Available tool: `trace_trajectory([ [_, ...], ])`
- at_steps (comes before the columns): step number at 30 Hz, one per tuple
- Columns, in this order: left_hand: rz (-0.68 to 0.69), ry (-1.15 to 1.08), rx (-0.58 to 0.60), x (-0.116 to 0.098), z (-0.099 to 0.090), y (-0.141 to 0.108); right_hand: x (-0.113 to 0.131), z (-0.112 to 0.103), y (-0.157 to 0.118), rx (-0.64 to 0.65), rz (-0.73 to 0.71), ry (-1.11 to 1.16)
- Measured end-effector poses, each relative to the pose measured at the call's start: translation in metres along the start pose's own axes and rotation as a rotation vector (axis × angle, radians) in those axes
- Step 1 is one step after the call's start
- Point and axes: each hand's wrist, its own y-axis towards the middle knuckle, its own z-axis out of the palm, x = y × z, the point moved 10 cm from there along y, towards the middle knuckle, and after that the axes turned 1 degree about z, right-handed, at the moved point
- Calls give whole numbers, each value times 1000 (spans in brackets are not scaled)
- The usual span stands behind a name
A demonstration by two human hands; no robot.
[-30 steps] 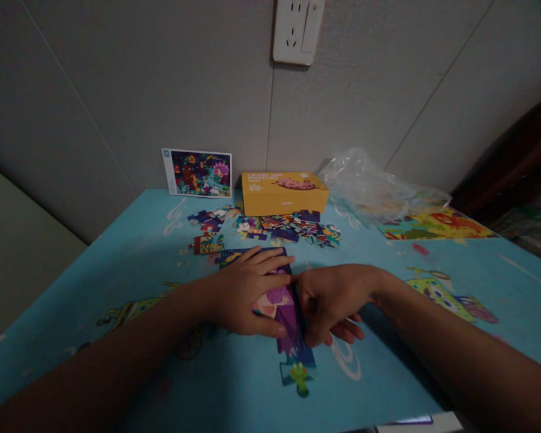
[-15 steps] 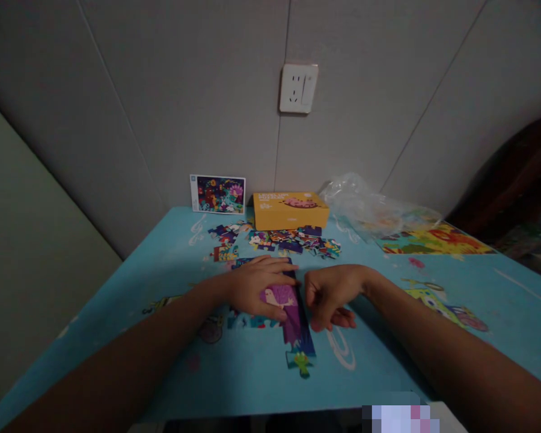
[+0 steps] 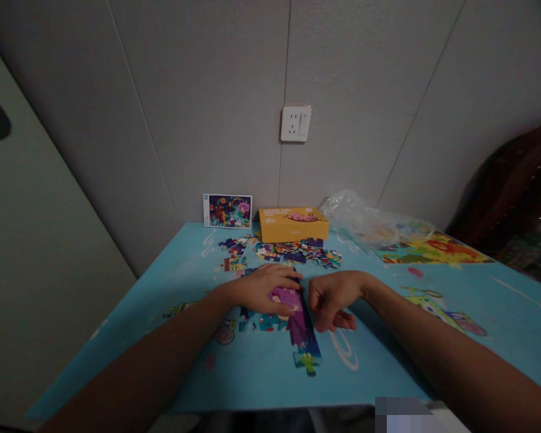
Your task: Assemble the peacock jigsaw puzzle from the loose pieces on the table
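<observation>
My left hand (image 3: 267,290) lies on a partly joined jigsaw puzzle (image 3: 299,322), fingers apart and covering much of its upper left. A purple area and dark blue right border show past my fingertips. At the lower right corner of the puzzle, a piece with a green frog (image 3: 308,362) sticks out toward me. Just right of the dark border, my right hand (image 3: 334,300) rests with bent wrist and curled fingers; nothing shows in it. Loose puzzle pieces (image 3: 293,252) lie in a heap beyond both hands.
A yellow puzzle box (image 3: 293,231) stands behind the pieces, near the wall. Left of it leans a picture card (image 3: 228,211). A clear plastic bag (image 3: 358,215) and a yellow-orange picture sheet (image 3: 437,249) lie at right. The tabletop has a blue patterned cover (image 3: 157,373).
The camera view has tilted and shifted, so the table things sit slightly lower and the wall socket appears lower. Both hands keep nearly the same place against the puzzle.
</observation>
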Motion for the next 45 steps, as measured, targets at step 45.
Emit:
trace_trajectory([
  [45,23,-60,-44,-2,-5,0,15,-110,-81,-1583,-602,70],
])
